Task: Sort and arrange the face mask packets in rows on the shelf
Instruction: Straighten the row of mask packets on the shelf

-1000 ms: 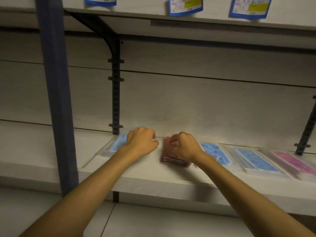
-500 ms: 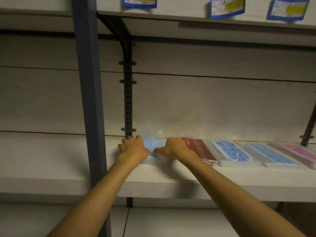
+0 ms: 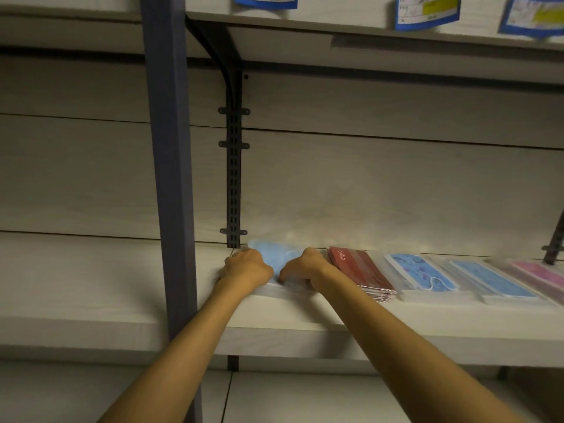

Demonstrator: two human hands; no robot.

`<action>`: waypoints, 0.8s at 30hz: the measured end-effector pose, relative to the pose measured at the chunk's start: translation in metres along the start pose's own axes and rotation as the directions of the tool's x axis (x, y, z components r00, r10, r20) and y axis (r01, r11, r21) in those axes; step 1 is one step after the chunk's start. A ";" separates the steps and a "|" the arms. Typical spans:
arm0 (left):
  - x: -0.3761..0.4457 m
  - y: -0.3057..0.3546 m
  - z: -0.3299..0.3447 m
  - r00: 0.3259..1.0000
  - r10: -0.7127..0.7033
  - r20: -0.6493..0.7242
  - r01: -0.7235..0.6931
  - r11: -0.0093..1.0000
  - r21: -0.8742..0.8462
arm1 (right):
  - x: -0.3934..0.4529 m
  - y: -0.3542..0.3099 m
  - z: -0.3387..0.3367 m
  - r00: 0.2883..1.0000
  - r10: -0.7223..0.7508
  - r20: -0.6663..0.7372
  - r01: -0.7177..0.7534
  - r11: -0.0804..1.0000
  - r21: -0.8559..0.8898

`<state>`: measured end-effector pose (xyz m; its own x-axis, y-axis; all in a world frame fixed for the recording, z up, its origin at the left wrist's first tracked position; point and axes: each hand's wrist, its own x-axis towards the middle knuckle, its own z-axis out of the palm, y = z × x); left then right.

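A stack of plain light-blue mask packets (image 3: 274,256) lies at the left end of the pale shelf (image 3: 305,325). My left hand (image 3: 247,268) grips its left side and my right hand (image 3: 303,267) grips its right side, fingers curled over the front edge. To the right lie, side by side, a stack of dark red packets (image 3: 360,270), a blue patterned packet (image 3: 419,271), a blue packet (image 3: 488,279) and a pink packet (image 3: 540,271) at the frame's right edge.
A dark blue upright post (image 3: 169,178) stands close to my left arm. A black slotted bracket (image 3: 233,166) runs up the back wall behind the blue stack. The upper shelf carries blue price labels (image 3: 427,10). Another bracket (image 3: 554,242) sits far right.
My right hand left the red stack and both hands moved onto the light-blue stack at the left. The view shifted, so the post and packets sit further right in frame.
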<state>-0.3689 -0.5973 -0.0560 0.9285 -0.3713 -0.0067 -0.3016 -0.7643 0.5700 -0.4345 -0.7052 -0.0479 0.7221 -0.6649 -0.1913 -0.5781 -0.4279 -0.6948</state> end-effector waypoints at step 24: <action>0.006 0.015 -0.001 0.969 0.170 -0.180 -0.244 0.549 -0.799 | -0.003 0.020 -0.034 0.898 -0.322 -0.299 0.439 0.654 0.616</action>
<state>-0.3677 -0.6101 -0.0469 0.8875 -0.3945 0.2380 -0.2192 0.0929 0.9713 -0.4611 -0.7331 -0.0374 0.7214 -0.6423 0.2588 0.1727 -0.1950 -0.9655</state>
